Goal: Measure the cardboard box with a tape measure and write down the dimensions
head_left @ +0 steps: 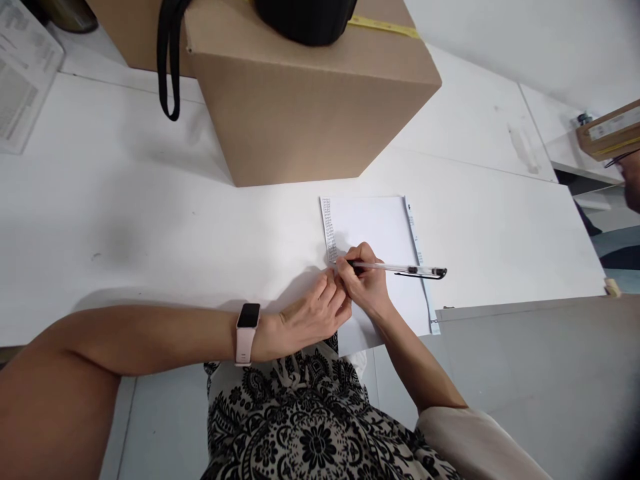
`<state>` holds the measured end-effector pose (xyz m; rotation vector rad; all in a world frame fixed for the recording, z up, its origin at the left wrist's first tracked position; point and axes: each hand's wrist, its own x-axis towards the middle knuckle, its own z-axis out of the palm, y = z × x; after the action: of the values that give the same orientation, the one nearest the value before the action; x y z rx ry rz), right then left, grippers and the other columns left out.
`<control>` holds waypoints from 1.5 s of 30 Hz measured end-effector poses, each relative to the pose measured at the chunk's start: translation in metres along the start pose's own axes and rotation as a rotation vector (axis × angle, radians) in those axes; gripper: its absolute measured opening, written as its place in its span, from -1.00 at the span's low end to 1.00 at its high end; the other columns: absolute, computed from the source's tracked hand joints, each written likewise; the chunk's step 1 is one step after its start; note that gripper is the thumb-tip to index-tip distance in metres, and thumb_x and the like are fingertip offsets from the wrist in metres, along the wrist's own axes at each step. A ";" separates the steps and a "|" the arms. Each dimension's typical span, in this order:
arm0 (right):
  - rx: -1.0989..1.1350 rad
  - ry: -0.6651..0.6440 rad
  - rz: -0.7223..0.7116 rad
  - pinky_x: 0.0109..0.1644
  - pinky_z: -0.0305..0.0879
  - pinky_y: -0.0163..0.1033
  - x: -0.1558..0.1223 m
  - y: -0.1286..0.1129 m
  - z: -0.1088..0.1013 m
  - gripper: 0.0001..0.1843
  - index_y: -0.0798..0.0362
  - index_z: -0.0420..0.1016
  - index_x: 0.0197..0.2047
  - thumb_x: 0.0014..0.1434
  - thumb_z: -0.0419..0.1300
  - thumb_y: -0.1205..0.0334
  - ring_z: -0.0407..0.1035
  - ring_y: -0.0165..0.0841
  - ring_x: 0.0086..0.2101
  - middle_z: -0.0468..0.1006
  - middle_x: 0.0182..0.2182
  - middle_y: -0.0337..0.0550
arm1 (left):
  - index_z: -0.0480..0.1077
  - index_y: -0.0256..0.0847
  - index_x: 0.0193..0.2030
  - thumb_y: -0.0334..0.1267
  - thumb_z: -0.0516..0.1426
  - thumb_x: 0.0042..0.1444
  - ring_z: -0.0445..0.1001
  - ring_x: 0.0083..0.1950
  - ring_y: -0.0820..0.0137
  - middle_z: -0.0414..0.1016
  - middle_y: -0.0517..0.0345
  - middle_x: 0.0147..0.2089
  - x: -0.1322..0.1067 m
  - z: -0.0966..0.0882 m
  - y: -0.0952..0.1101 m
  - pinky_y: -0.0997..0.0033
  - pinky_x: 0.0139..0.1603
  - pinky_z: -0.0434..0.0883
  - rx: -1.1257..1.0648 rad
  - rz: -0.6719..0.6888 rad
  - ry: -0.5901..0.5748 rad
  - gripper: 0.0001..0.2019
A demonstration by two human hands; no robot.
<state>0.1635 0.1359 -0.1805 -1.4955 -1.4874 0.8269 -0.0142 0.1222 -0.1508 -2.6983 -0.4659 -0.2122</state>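
Note:
A white sheet of paper [373, 220] lies on the table, its lower end jutting past the front edge. Small handwriting runs in a narrow column along its left side. My right hand [367, 280] is closed around a clear pen [387, 267] with a black end and clip, the tip at the bottom of that column. Beside it, my left hand [313, 310] rests with curled fingers on the paper's left edge, close against the right hand; its fingertips are partly hidden. A pale pink watch band [245, 343] is on the left wrist.
A large cardboard box [300, 127] stands just beyond the paper, with a black object [307, 17] and a yellow tape on top. A black strap [170, 73] hangs by its left side. Printed packaging [25, 73] lies far left. Another person's hand [633, 180] shows at the right edge near a smaller box [610, 137].

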 end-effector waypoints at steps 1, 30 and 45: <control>-0.004 0.003 -0.003 -0.52 0.07 -0.33 0.000 0.000 0.000 -0.76 -0.05 0.22 -0.37 0.26 0.22 0.26 0.11 -0.48 -0.60 0.26 -0.62 -0.43 | 0.43 -0.39 0.26 -0.27 0.02 0.42 0.57 0.16 0.11 0.61 -0.23 0.15 0.000 0.000 0.000 0.07 0.27 0.35 0.001 -0.001 0.000 -0.62; 0.072 0.039 0.059 -0.53 0.09 -0.32 0.001 -0.004 0.001 -0.75 -0.05 0.23 -0.41 0.23 0.23 0.24 0.13 -0.48 -0.60 0.25 -0.61 -0.42 | 0.43 -0.37 0.26 -0.26 0.02 0.42 0.57 0.17 0.10 0.59 -0.23 0.16 -0.002 0.007 0.005 0.04 0.31 0.33 -0.008 -0.016 0.012 -0.61; 0.084 0.077 0.067 -0.53 0.07 -0.32 0.002 -0.003 0.001 -0.75 -0.04 0.22 -0.42 0.21 0.22 0.30 0.10 -0.50 -0.59 0.22 -0.60 -0.43 | 0.40 -0.35 0.30 -0.25 0.01 0.43 0.57 0.17 0.11 0.58 -0.21 0.20 -0.002 0.005 0.003 0.02 0.30 0.34 0.019 0.012 -0.013 -0.60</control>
<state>0.1611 0.1376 -0.1781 -1.5050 -1.3365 0.8510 -0.0145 0.1207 -0.1566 -2.6842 -0.4538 -0.1865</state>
